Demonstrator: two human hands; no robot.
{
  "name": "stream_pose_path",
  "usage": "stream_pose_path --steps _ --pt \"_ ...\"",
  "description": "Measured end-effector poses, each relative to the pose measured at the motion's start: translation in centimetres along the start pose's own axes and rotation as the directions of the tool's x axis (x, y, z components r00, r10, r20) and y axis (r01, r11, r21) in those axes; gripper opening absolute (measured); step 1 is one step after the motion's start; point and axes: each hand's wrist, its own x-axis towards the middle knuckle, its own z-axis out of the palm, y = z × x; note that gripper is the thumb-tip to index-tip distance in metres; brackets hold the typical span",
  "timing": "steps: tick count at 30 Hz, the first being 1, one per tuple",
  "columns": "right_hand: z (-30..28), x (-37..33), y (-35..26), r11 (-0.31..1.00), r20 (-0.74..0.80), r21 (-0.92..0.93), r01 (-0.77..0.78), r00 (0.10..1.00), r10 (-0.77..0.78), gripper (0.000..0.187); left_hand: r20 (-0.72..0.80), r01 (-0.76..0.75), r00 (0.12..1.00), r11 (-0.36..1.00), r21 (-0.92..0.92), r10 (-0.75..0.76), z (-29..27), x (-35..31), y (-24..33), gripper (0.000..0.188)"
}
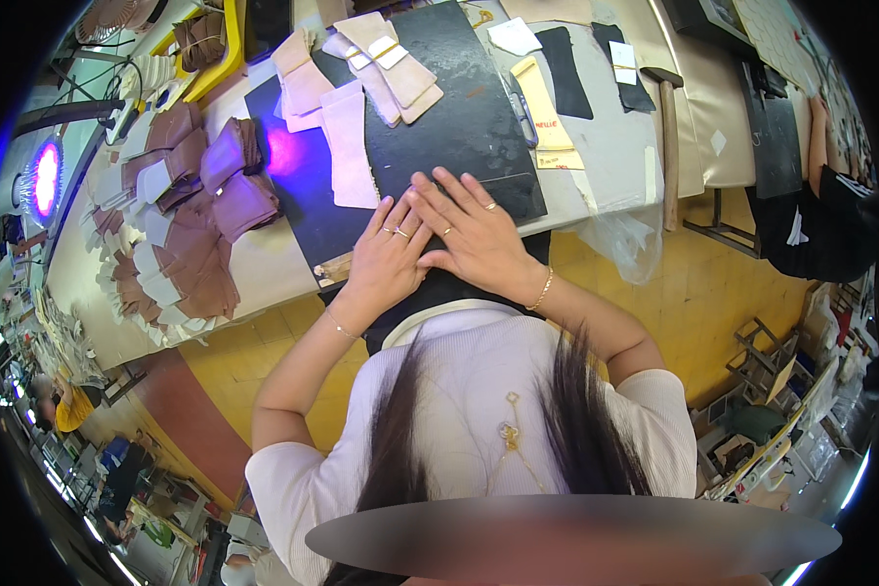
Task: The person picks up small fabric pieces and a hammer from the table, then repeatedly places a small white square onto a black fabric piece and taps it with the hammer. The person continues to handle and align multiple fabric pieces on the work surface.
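My left hand (389, 252) lies with straight fingers at the near edge of a black board (439, 93). My right hand (479, 239) rests beside it, its fingers flat and partly over the left fingertips. Neither hand shows anything held; what is under them is hidden. Just beyond my left hand is a pale pink leather-like piece (350, 146). Further back on the board lie banded stacks of similar pink pieces (400, 83). A cream template (547, 122) with red handwriting lies to the right, next to a slim grey-blue tool (523, 112).
Brown pieces (190, 244) lie in fanned piles at the left, near a glowing purple lamp (44, 178). At the right are black pieces (564, 73), a hammer (668, 146) and a clear plastic bag (625, 239) over the table edge. Another person's arm (817, 137) is at far right.
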Motion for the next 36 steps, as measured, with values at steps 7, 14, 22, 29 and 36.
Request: stream_pose_path --steps 7,14,22,29,36 --pt "-2.1 -4.2 2.4 0.969 0.027 -0.166 -0.181 0.982 0.188 0.08 -0.075 -0.017 0.997 0.997 0.077 0.023 -0.1 -0.1 0.3 0.072" --pt "-3.0 -8.3 5.0 0.903 -0.03 -0.208 -0.375 0.926 0.377 0.097 -0.129 -0.08 0.987 0.991 0.109 0.094 -0.1 0.0 0.2 0.068" --pt "-5.0 -7.2 4.4 0.957 -0.088 -0.158 -0.245 0.968 0.233 0.088 -0.226 -0.078 0.971 0.997 -0.013 0.073 -0.7 0.4 0.8 0.064" --pt "-6.5 0.6 15.0 0.829 -0.515 0.009 -0.56 0.708 0.483 0.037 -0.335 -0.147 0.934 0.988 -0.035 0.128 -1.1 0.5 1.4 0.044" --pt "-7.0 3.9 18.6 0.578 -0.286 0.157 -0.801 0.523 0.803 0.039 -0.325 -0.268 0.903 0.959 0.088 0.282 -2.5 4.6 1.7 0.036"
